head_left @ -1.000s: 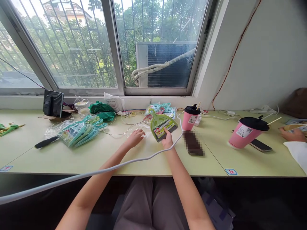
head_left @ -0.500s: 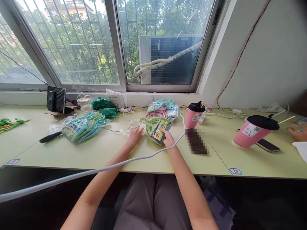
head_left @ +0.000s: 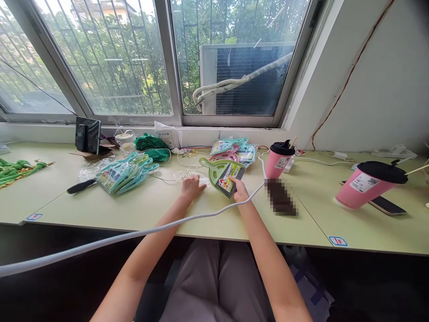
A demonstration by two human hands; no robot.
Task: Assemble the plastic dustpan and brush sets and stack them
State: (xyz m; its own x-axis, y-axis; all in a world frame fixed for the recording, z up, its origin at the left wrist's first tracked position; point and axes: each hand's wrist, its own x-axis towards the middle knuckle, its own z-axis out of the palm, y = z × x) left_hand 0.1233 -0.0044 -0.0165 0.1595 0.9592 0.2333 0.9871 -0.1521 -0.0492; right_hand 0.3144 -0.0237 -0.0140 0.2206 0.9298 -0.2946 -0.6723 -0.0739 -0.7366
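My right hand [head_left: 240,190] is closed on the edge of a small green dustpan [head_left: 209,169] with a dark-bristled brush and a bright printed card. The dustpan is tilted, with its handle end to the upper left. To its left, the fingers of my left hand [head_left: 191,188] curl down on a crumpled clear plastic bag [head_left: 203,180] on the table, its thumb pointing at the dustpan. Behind the dustpan lies a pile of bagged blue and pink dustpan sets [head_left: 231,146]. More blue and green sets [head_left: 129,174] are stacked on the left.
A white cable [head_left: 187,220] crosses in front of my forearms. Pink cups [head_left: 276,164] with black lids stand on the right, one beside a phone [head_left: 389,205]. A black-handled tool [head_left: 80,186], a tablet [head_left: 87,136] and green bundles [head_left: 23,170] are on the left.
My left hand's fingers have gone from lying stretched out to curled on the plastic. My right hand still holds the dustpan. The whole view has shifted slightly left.
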